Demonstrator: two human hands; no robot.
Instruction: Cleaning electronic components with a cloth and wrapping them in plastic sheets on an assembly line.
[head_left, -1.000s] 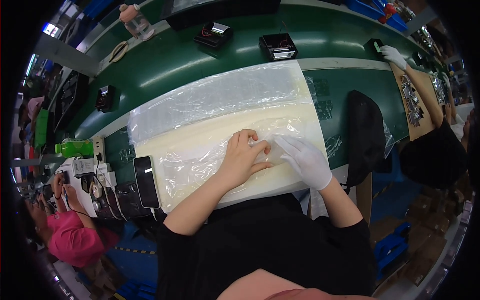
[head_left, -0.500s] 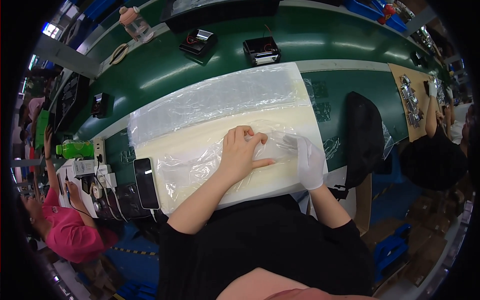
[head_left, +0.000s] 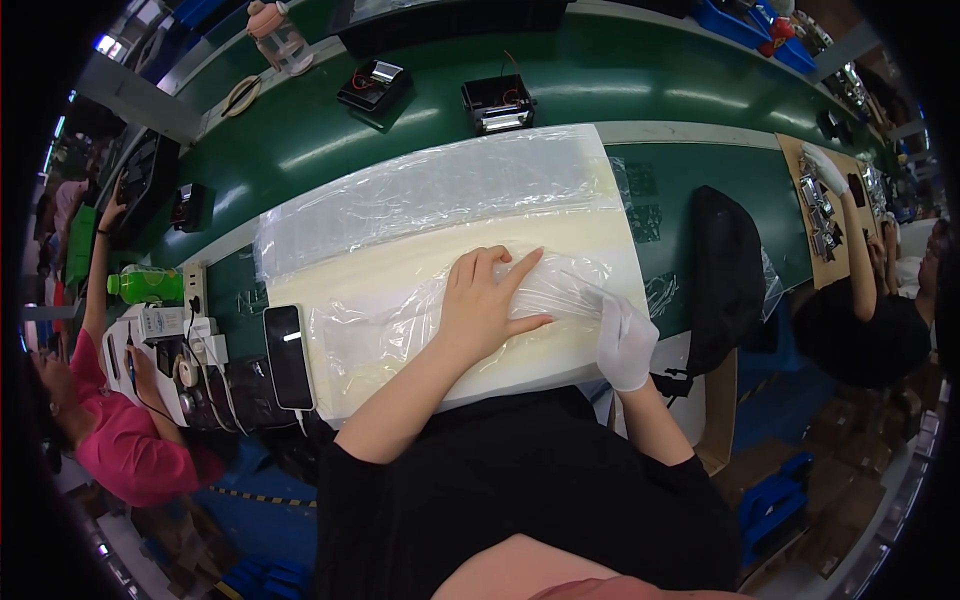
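Observation:
My left hand (head_left: 478, 308) is bare and lies on a crinkled clear plastic bag (head_left: 390, 330), its thumb and forefinger spread apart. My right hand (head_left: 627, 345) wears a white glove. Its fingers are closed on the right end of the same plastic, which runs in taut creases from it toward my left hand. Under the bag is a pale cream padded sheet (head_left: 480, 381) near the table's front edge. A flat stack of clear plastic bags (head_left: 430, 190) covers the far part of that sheet.
A phone (head_left: 289, 358) on a cable lies left of the sheet, beside chargers and a green bottle (head_left: 148, 286). Black open housings (head_left: 498, 105) stand beyond. A black cloth bag (head_left: 724, 275) is at right. A pink-sleeved person (head_left: 135, 440) sits left; another person (head_left: 855, 330) works right.
My right hand has turned and shifted slightly right and down, drawing the plastic into creases. My left forefinger has stretched out further. The neighbours' arms have moved.

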